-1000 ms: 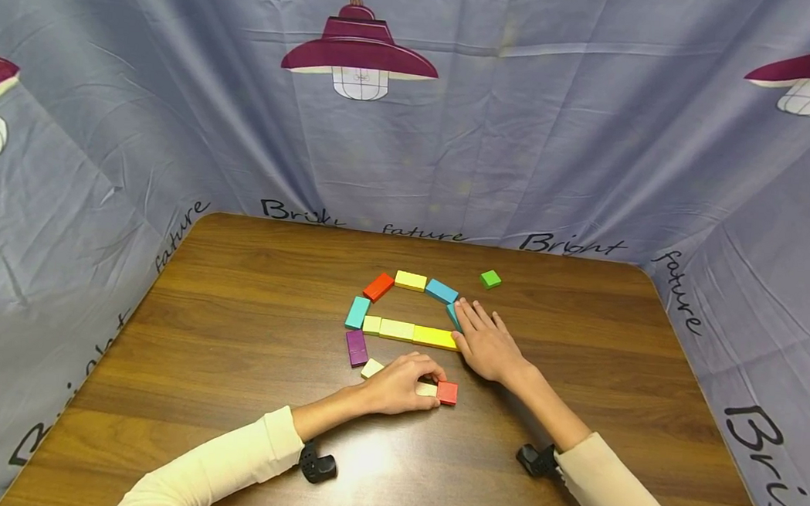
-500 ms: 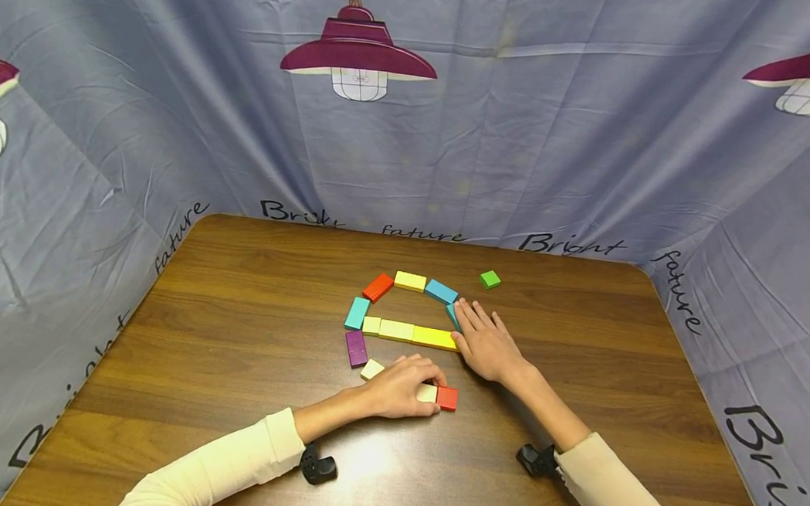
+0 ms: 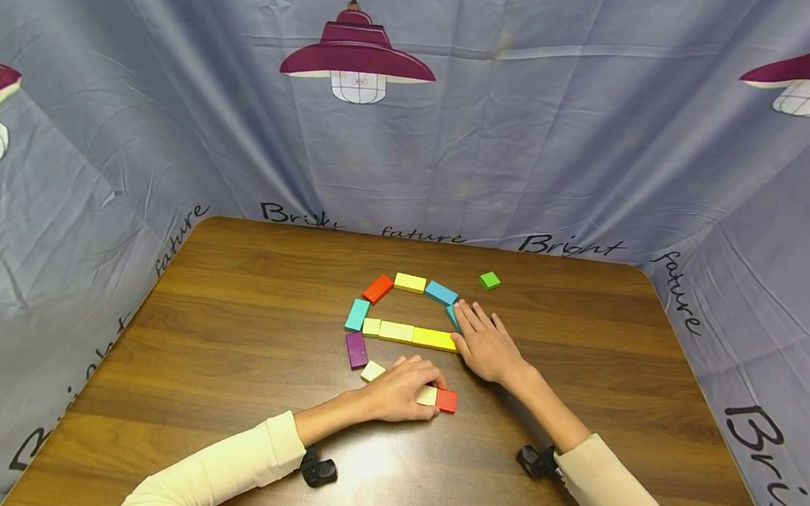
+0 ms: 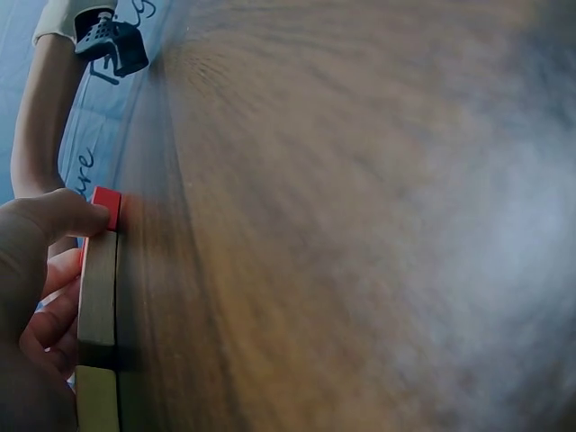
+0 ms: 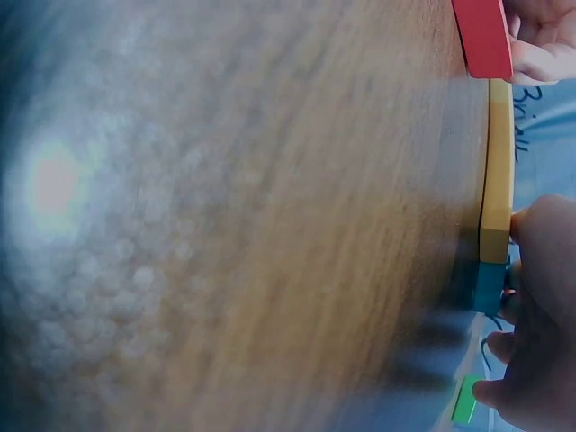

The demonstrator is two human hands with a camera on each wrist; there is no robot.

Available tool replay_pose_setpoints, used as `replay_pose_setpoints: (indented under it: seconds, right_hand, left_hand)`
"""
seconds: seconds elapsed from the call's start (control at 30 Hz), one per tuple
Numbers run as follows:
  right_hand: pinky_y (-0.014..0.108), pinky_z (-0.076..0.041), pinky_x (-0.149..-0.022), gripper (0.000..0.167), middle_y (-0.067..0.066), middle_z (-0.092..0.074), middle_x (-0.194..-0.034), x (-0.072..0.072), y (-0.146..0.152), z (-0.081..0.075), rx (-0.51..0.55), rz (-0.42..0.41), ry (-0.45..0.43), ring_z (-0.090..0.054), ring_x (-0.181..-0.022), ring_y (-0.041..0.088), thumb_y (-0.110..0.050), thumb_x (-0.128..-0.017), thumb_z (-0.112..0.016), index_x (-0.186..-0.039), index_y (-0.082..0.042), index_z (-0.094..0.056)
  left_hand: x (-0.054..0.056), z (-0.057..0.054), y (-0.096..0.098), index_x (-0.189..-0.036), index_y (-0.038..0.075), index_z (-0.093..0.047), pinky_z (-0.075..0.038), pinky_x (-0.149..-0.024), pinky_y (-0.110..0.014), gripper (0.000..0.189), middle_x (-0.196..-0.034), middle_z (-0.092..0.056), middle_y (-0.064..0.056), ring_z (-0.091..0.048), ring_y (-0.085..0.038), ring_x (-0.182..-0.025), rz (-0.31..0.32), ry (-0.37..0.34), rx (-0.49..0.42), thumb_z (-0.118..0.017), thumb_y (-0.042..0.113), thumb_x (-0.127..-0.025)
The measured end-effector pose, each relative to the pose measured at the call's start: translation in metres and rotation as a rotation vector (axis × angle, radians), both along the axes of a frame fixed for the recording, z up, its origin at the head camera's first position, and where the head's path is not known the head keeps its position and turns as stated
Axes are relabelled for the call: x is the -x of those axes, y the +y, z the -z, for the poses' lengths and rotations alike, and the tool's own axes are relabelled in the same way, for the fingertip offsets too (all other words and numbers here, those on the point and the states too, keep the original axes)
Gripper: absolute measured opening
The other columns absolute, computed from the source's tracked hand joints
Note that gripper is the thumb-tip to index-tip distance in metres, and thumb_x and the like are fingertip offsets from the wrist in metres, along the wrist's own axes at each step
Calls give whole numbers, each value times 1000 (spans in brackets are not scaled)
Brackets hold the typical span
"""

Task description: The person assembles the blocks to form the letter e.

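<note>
Thumb and fingers of my left hand (image 3: pixel 399 392) pinch a small red block (image 3: pixel 447 400) at the right end of a pale row; the left wrist view has the thumb on the red block's (image 4: pixel 107 205) near side. A cream block (image 3: pixel 427 396) adjoins it under the palm, which hides part of the row. Another cream block (image 3: pixel 373 372) shows left of the hand. My right hand (image 3: pixel 488 351) lies with straight fingers over a teal block (image 3: pixel 453 316), its thumb at the end of a long yellow block (image 3: pixel 434 339).
A ring of blocks continues behind: blue (image 3: pixel 441 292), yellow (image 3: pixel 410 283), red (image 3: pixel 378 288) and turquoise (image 3: pixel 357 314). Purple (image 3: pixel 356 351) stands front left. Two pale yellow blocks (image 3: pixel 396 331) extend the middle row. A green block (image 3: pixel 490 280) lies apart at the back of the wooden table (image 3: pixel 255 313).
My left hand has shifted the red block and the cream block beside it slightly toward the near edge. The right hand stays in place.
</note>
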State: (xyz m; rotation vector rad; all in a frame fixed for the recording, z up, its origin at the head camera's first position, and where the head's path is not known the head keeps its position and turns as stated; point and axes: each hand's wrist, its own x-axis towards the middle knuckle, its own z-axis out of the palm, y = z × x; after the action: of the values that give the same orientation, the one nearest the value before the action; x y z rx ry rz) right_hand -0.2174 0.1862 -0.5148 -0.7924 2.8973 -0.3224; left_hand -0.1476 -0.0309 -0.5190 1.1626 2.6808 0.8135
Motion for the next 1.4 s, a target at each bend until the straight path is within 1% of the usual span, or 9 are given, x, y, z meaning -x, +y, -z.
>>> replay_pose_setpoints:
  seconds: [0.3, 0.47, 0.63, 0.73, 0.83, 0.97, 1.13, 1.27, 1.4]
  right_hand:
    - [61, -14, -115, 61, 16, -20, -162, 0, 0, 2, -3, 1, -6, -18, -148, 37, -35, -109, -36, -158, -2, -20]
    - [61, -13, -116, 61, 15, -19, -163, 0, 1, 1, -4, 1, -9, -17, -148, 37, -36, -109, -35, -158, -2, -20]
    - [61, -13, -115, 61, 16, -20, -162, 0, 1, 0, 3, 2, -11, -17, -148, 37, -36, -109, -35, -158, -2, -20]
    - [61, -13, -115, 61, 16, -20, -162, 0, 1, 0, 1, 3, -11, -17, -148, 37, -36, -109, -36, -158, -2, -20]
    - [61, -14, -115, 61, 15, -20, -162, 0, 1, 0, -7, 0, -5, -17, -148, 37, -36, -109, -35, -158, -3, -20]
    - [61, -15, -115, 61, 15, -20, -162, 0, 1, 1, -6, -6, 2, -18, -148, 37, -36, -109, -35, -158, -3, -20]
    - [61, -15, -115, 60, 16, -21, -162, -1, 1, 1, 7, -13, 0, -18, -148, 37, -35, -109, -35, -158, -3, -20]
    - [61, -16, -115, 60, 16, -22, -162, -2, 1, 1, 11, -16, 11, -20, -147, 38, -35, -109, -35, -158, -2, -21]
    - [61, -17, -115, 60, 16, -23, -162, -2, 2, 0, 9, -17, 23, -20, -147, 37, -35, -109, -35, -158, -2, -23]
  left_hand:
    - [-1, 1, 1, -106, 18, -68, -38, -83, -26, 28, -105, -64, 8, -52, -9, -98, -3, 21, 14, -78, 29, -82]
    - [-1, 0, 2, -106, 18, -67, -39, -83, -26, 29, -105, -64, 8, -52, -9, -97, -8, 14, 15, -78, 29, -81]
    - [-1, -3, 0, -109, 17, -67, -42, -87, -27, 34, -102, -63, 8, -54, -8, -100, -18, -13, -44, -77, 32, -81]
    - [1, -7, -4, -113, 14, -67, -44, -89, -30, 35, -104, -64, 5, -56, -9, -102, -35, -20, -95, -75, 31, -83]
    - [5, -12, -13, -118, 10, -66, -46, -94, -35, 34, -111, -65, 1, -57, -13, -108, -61, -28, -143, -71, 26, -89]
    - [16, -22, -31, -125, 6, -64, -46, -100, -39, 35, -121, -65, -5, -58, -20, -117, -123, -29, -191, -69, 18, -92]
    - [31, -33, -59, -131, 2, -62, -43, -104, -45, 39, -131, -62, -11, -55, -27, -124, -203, 15, -242, -67, 9, -93]
    - [40, -36, -79, -134, 2, -61, -40, -106, -50, 40, -136, -60, -13, -53, -31, -127, -240, 77, -225, -66, 10, -95]
    - [45, -35, -96, -138, 2, -58, -36, -108, -54, 42, -143, -54, -14, -48, -34, -133, -237, 127, -155, -64, 14, -97]
